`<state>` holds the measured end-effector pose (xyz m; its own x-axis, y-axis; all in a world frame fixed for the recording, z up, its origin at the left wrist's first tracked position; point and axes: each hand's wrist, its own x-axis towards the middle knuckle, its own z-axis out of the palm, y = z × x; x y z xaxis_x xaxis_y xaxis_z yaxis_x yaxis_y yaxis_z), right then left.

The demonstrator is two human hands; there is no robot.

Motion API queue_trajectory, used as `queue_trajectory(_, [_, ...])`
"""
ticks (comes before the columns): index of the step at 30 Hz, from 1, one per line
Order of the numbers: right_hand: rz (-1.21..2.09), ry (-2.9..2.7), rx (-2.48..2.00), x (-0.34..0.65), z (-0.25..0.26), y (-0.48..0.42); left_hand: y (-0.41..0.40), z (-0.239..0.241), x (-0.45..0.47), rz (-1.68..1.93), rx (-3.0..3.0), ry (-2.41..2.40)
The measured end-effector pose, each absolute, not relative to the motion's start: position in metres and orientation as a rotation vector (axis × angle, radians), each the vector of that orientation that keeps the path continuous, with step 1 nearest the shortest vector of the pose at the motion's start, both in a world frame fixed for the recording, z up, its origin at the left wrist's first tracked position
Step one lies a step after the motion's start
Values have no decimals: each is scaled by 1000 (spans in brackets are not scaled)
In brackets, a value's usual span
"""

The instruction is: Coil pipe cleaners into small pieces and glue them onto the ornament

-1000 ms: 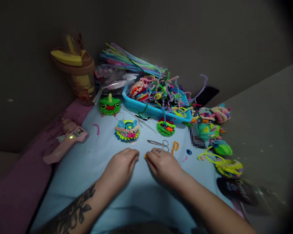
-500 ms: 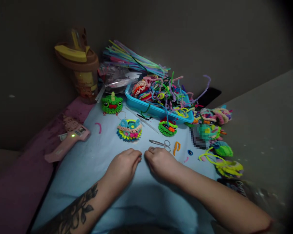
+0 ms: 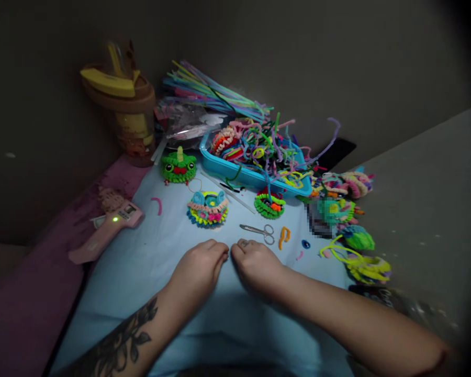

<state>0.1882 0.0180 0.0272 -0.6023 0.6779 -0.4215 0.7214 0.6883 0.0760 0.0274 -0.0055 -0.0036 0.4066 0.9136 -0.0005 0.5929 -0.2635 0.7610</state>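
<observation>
My left hand point(image 3: 198, 267) and my right hand point(image 3: 256, 263) rest knuckles-up on the light blue cloth point(image 3: 141, 267), fingertips nearly touching each other. Both have their fingers curled under in a pinch; whatever is between them is hidden. Small scissors point(image 3: 258, 231) lie just beyond my right hand, with an orange pipe-cleaner piece point(image 3: 283, 236) beside them. A blue-and-yellow fuzzy figure point(image 3: 207, 208) sits past my left hand.
A blue tray point(image 3: 243, 175) full of several pipe cleaners stands at the back, a green unicorn figure point(image 3: 178, 166) and a brown-yellow bottle point(image 3: 127, 112) to its left. A pink glue gun point(image 3: 108, 228) lies left. More fuzzy figures point(image 3: 347, 209) crowd the right side.
My hands have drawn closer together, fingertips now almost meeting. The small yellow bit seen between them a second ago is no longer visible.
</observation>
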Motion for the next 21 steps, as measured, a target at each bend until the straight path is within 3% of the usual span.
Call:
queue_trajectory(10, [-53, 2549, 1092, 190, 20, 12, -5, -5, 26, 588, 1965, 1269])
queue_trajectory(21, [-190, 2517, 1117, 189, 26, 17, -7, -1, 24, 641, 1995, 1301])
